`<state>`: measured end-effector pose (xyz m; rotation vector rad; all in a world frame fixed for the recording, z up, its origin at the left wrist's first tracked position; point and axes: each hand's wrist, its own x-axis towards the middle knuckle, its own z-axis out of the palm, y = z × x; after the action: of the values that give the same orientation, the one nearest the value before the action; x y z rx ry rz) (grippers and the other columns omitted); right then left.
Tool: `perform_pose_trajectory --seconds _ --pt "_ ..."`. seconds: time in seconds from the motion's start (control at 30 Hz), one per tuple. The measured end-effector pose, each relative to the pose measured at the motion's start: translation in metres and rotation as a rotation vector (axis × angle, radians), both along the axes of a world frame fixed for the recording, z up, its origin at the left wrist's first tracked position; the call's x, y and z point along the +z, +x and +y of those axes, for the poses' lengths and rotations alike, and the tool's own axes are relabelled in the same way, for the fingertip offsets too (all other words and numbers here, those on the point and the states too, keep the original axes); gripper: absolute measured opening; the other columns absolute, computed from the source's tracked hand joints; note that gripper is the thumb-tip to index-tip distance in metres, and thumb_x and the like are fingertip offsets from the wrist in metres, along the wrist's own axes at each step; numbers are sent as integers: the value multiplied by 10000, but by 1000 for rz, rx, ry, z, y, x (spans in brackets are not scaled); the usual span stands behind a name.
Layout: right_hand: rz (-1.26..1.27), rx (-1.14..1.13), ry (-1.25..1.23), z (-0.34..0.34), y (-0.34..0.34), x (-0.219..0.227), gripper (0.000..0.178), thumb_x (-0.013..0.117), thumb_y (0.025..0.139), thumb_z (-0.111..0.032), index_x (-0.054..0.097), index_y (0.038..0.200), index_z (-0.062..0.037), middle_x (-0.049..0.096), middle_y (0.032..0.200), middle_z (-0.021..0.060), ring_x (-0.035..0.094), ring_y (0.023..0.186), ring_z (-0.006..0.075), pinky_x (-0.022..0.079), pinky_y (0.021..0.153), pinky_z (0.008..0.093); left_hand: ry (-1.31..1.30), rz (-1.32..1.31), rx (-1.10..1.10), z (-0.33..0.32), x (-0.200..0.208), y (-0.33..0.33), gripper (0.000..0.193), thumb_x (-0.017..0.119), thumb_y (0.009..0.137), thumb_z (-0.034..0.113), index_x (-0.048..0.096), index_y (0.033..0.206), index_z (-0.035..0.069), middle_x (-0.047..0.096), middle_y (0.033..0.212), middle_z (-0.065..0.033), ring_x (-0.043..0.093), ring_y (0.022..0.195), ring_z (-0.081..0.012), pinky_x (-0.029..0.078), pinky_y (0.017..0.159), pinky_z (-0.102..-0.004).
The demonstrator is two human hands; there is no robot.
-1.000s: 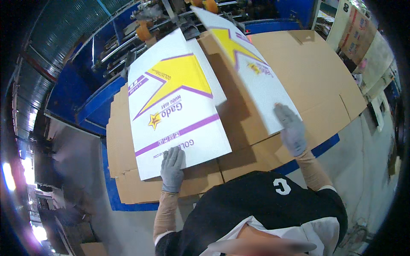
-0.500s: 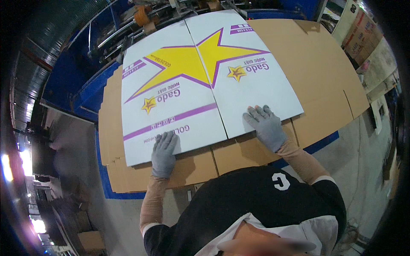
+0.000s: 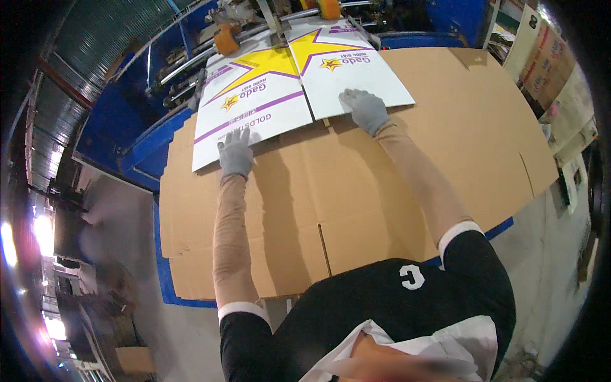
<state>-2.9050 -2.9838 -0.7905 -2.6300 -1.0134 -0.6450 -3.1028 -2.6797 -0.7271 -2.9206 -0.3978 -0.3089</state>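
Observation:
A white cardboard sheet (image 3: 267, 105) printed with a yellow star and purple bands lies flat, with its far part under the rollers of a machine (image 3: 278, 25). My left hand (image 3: 236, 155), in a grey glove, rests on the sheet's near left edge with fingers spread. On the near right edge lies my right hand (image 3: 365, 110), also gloved, its fingers stretched out flat. A dark slot runs across the sheet between my two hands. Beneath it is a larger brown cardboard sheet (image 3: 356, 191), whose layers show at the left edge.
Orange rollers (image 3: 226, 39) sit on a metal shaft at the far side. The machine's blue frame (image 3: 127, 137) stands to the left, and a blue base edge (image 3: 499, 228) shows under the cardboard at right. Printed cardboard pieces (image 3: 548, 63) lean at the far right.
Both my hands have moved away from me with the white sheet. Its far part has gone in under the machine, and more of the brown cardboard shows on the near side.

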Motion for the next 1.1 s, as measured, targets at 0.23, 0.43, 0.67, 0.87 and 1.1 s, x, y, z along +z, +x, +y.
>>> perform_pose_trajectory --seconds 0.23,0.43,0.67,0.87,1.1 --pt "-190 -384 236 -62 -54 -36 328 434 856 -129 597 1138 -94 588 1248 113 551 1156 294 465 918 399 -209 -470 -94 -48 -37 -250 564 642 824 217 470 1315 1 496 1334 -190 432 1268 -343 333 1069 -433" --pt "-43 -382 116 -170 -195 -37 275 490 817 -109 645 1044 -91 644 1072 153 579 1057 338 476 896 416 -461 -617 901 -76 -72 -488 605 628 866 276 432 1339 -46 427 1387 -238 422 1271 -367 343 1059 -418" --pt "-46 -97 306 -214 -318 -12 204 546 824 -107 664 985 -64 640 1087 159 578 1068 328 473 922 406 -1002 -1169 959 -123 -47 -535 580 618 875 220 405 1325 -78 483 1289 -252 501 1162 -316 418 985 -379" --pt "208 -44 250 -230 -368 15 235 563 870 -137 646 1063 -34 616 1170 176 553 1144 329 453 966 391 -1262 -1537 647 -90 -36 -532 496 599 861 129 436 1284 -74 527 1224 -190 541 1064 -272 459 883 -365" --pt "612 -39 572 -238 -402 39 243 589 876 -87 640 1102 -13 636 1163 155 596 1110 245 463 950 329 -1672 -1647 476 -91 -57 -569 408 630 837 149 523 1186 -32 560 1089 -112 565 993 -267 483 838 -379"
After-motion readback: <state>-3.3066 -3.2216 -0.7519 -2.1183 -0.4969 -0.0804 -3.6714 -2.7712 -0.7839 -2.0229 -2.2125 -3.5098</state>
